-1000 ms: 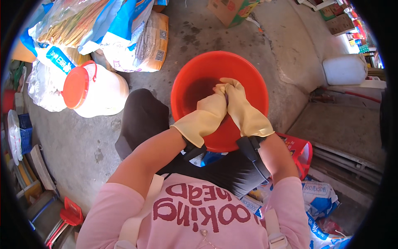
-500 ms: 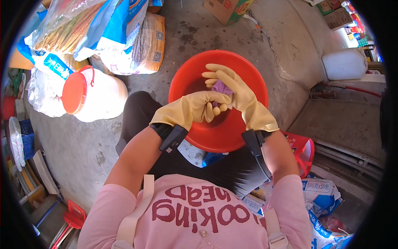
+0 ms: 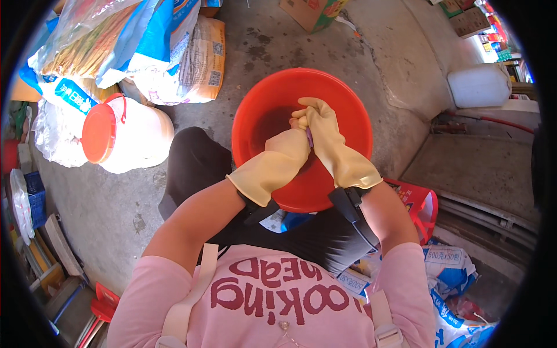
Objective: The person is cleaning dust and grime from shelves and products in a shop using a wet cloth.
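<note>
Both my hands wear pale yellow rubber gloves and meet over a red plastic basin (image 3: 357, 116). Between them a small strip of purple cloth (image 3: 310, 138) shows; the rest of it is hidden by the gloves. My left hand (image 3: 288, 146) is turned with its back up, fingers curled around the cloth. My right hand (image 3: 321, 124) presses against it from the other side, its fingers bent over the left one's fingertips. Dark liquid seems to lie at the basin's bottom, partly hidden by my hands.
A white bucket (image 3: 142, 136) with a red lid (image 3: 98, 133) stands left of my knee, below large plastic sacks (image 3: 200, 61). A cardboard box (image 3: 310, 13) is at the far side. To the right are a white jug (image 3: 480, 85), a red bag (image 3: 426, 206) and blue-white packages (image 3: 449, 267).
My left hand has rolled over so its back faces up, and my right hand's fingers have folded in. The purple cloth has become mostly covered.
</note>
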Demonstrator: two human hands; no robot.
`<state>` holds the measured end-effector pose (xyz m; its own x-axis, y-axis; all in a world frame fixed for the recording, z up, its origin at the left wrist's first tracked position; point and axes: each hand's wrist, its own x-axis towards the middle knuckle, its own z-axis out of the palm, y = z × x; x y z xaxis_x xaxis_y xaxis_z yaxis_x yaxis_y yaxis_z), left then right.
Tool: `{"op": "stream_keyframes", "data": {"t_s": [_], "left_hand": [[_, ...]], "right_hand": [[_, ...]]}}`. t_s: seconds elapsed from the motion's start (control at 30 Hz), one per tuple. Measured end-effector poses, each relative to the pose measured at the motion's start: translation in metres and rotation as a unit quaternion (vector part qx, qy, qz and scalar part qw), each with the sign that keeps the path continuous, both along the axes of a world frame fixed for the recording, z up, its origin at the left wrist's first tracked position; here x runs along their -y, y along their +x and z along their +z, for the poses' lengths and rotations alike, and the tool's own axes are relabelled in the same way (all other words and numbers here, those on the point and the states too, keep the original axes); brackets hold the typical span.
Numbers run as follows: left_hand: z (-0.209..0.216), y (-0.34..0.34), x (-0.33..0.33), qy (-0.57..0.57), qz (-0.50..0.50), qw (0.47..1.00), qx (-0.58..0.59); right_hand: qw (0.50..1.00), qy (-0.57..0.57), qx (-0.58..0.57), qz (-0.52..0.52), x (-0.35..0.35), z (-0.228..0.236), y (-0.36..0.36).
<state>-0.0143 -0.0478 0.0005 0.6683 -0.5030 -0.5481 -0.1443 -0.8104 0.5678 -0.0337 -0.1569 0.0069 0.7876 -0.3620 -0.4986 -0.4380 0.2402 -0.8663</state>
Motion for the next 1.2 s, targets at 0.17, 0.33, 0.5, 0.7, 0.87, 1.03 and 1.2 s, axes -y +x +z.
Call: {"op": "stream_keyframes", "data": {"t_s": [0.17, 0.33, 0.5, 0.7, 0.87, 1.03, 1.2], "left_hand": [[0.006, -0.002, 0.000, 0.072, -0.155, 0.985, 0.038], [-0.022, -0.013, 0.005, 0.089, -0.193, 0.968, 0.137], [-0.042, -0.019, 0.012, 0.100, -0.189, 0.964, 0.158], [-0.033, -0.026, -0.002, 0.087, -0.164, 0.946, 0.266], [-0.013, 0.004, -0.030, 0.018, -0.082, 0.992, 0.098], [0.027, 0.041, -0.052, 0.061, -0.149, 0.981, 0.105], [0.020, 0.031, -0.066, -0.006, -0.304, 0.912, 0.276]], "right_hand": [[0.997, -0.009, -0.068, -0.018, 0.012, -0.032, 0.000], [0.985, -0.116, -0.124, 0.033, 0.016, -0.050, -0.007], [0.970, -0.166, -0.177, 0.024, 0.020, -0.062, -0.009], [0.988, -0.046, -0.146, -0.013, 0.024, -0.062, -0.011], [0.995, 0.052, -0.042, 0.079, 0.026, -0.023, -0.007], [0.988, -0.009, 0.010, 0.151, 0.048, 0.015, 0.001], [0.946, -0.222, -0.148, 0.186, 0.041, 0.011, 0.007]]}}
